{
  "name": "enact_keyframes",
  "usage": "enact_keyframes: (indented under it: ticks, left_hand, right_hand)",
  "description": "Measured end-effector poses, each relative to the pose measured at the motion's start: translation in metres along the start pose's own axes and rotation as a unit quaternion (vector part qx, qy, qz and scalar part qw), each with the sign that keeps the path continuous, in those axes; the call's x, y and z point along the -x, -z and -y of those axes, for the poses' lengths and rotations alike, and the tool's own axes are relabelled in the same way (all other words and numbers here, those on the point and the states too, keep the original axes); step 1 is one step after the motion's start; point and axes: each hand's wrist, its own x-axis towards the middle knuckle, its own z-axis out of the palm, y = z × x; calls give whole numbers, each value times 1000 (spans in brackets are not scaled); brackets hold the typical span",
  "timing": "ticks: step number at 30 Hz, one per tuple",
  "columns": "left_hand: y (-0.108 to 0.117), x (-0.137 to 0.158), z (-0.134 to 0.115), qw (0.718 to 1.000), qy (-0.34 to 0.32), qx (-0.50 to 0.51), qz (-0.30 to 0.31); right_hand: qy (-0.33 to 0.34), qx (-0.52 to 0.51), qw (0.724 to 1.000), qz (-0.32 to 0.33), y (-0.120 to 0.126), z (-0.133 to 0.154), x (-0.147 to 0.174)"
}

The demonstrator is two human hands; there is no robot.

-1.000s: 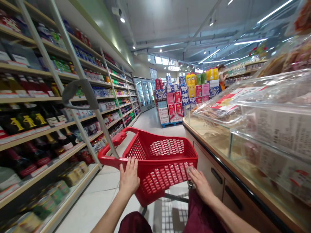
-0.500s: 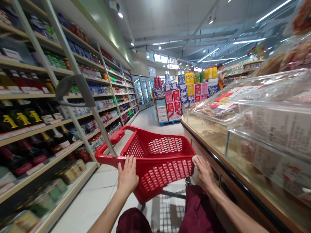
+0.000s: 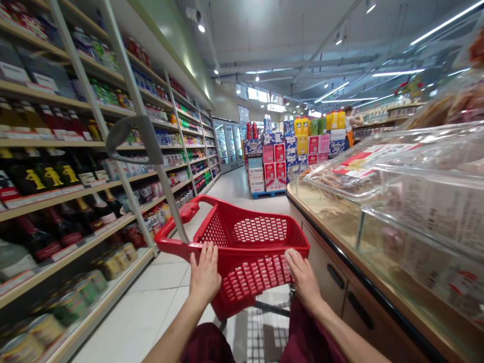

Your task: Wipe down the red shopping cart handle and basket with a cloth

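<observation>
A red plastic shopping cart [image 3: 260, 272] with perforated sides stands before me, turned sideways with its handle to the left. My left hand [image 3: 204, 272] rests on the near rim close to the handle end, fingers stretched out and holding nothing. Near the right end of the same rim, my right hand [image 3: 304, 277] presses a small crumpled white cloth or tissue [image 3: 292, 259] against the cart, fingers closed over it. A grey loop on a metal pole [image 3: 132, 141] rises from the handle side of the cart.
Shelves of bottles and cans [image 3: 68, 176] line the left. On the right runs a wooden counter [image 3: 340, 272] with glass edging and clear plastic food packs [image 3: 370, 161]. Stacked drink cartons [image 3: 274, 166] stand ahead, glass-door coolers [image 3: 229, 143] behind, and a person [image 3: 350, 126] farther off.
My right hand has slid left along the near rim, away from the right corner, with the white piece. My left hand stays on the rim. The view has shifted slightly.
</observation>
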Motion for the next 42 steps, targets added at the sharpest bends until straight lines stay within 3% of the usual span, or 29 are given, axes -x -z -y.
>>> enact_keyframes:
  ticks: [4, 10, 17, 24, 30, 34, 42]
  left_hand:
    - [1, 2, 1, 1000, -9, 4, 12]
    - [1, 3, 1, 1000, -4, 3, 18]
    - [4, 5, 0, 1000, -2, 11, 18]
    - [5, 9, -1, 1000, -10, 23, 16]
    - [4, 13, 0, 999, -5, 34, 10]
    - [3, 15, 0, 999, -13, 47, 12]
    - [5, 19, 3, 998, -11, 62, 6]
  right_hand:
    - [40, 2, 999, 7, -9, 14, 8]
    - [33, -13, 999, -18, -8, 32, -18]
    - [75, -52, 995, -31, -15, 67, -25]
    - [127, -58, 990, 31, -16, 81, -20]
    - [138, -48, 989, 7, -11, 101, -38]
    - [168, -54, 984, 26, -17, 110, -36]
    - [227, -57, 972, -11, -8, 128, -53]
